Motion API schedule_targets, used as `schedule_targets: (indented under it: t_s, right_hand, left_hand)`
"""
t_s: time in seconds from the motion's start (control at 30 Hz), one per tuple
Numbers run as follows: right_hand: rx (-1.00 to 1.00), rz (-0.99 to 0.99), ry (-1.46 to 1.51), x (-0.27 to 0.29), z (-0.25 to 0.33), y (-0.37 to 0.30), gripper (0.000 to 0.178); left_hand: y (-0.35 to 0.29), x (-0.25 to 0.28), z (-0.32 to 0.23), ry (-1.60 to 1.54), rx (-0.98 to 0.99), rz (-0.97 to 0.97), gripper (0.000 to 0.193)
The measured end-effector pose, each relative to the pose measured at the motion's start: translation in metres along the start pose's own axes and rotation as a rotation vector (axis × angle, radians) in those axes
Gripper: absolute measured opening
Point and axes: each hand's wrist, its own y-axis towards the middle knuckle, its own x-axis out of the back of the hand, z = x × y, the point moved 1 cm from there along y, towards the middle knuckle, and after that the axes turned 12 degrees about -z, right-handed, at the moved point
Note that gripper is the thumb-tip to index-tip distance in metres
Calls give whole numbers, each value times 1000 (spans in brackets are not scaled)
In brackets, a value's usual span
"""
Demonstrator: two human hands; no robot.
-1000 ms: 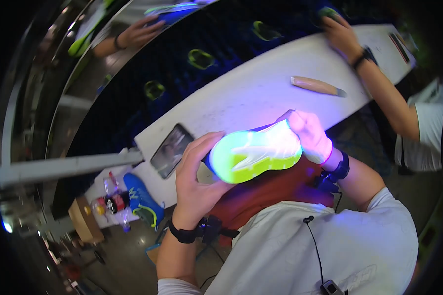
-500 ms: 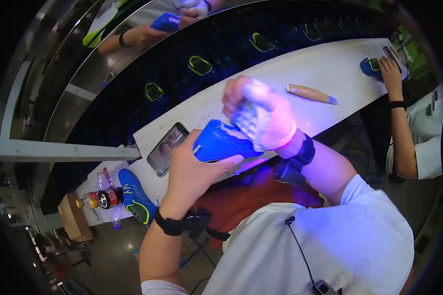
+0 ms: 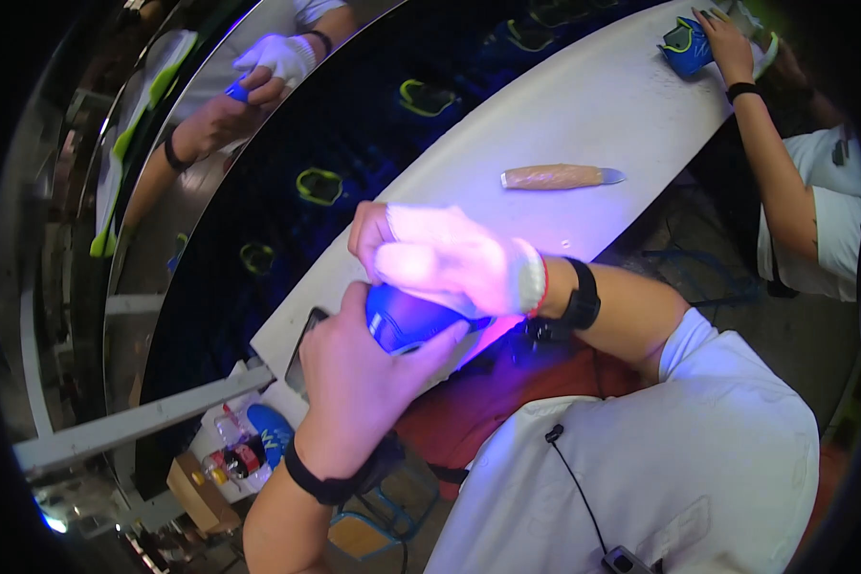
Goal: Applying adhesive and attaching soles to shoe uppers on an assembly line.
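My left hand (image 3: pixel 359 368) is wrapped round a blue shoe (image 3: pixel 407 320), its thumb along the near side. Only part of the shoe's smooth blue side shows between my hands. Over its top lies my right hand (image 3: pixel 440 258) in a white knit glove, the fingers curled down against it. Some fingertips of that hand are bare; what they grip is hidden. A phone (image 3: pixel 301 349) lies mostly behind my left hand. Farther off on the white table (image 3: pixel 469 153) rests a short-bladed knife (image 3: pixel 560 178) with a tan handle.
Behind the table, blue shoes with yellow-green collars (image 3: pixel 318 186) stand in a dark recess beside a reflective panel. A co-worker's hand (image 3: pixel 727 48) touches another blue shoe (image 3: pixel 687 48). At left are a metal bar (image 3: pixel 143 416), bottles (image 3: pixel 244 457), a shoe (image 3: pixel 271 429) and a cardboard box (image 3: pixel 201 493).
My right hand has turned over and come down onto the shoe; its patterned palm side no longer shows. The whole view has swung, and the phone is now more covered.
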Motion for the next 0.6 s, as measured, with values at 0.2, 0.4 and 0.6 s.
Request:
schedule_targets:
  t_s: [0.2, 0.4, 0.6]
  right_hand:
    - [154, 143, -116, 21, 9, -44, 72]
    - [192, 246, -256, 10, 38, -85, 92]
    - [252, 180, -714, -4, -43, -107, 80]
  left_hand:
    - [-20, -4, -32, 165, -369, 13, 66]
    - [-38, 36, 8, 130, -582, 25, 82]
    - [-118, -4, 30, -398, -53, -198, 103]
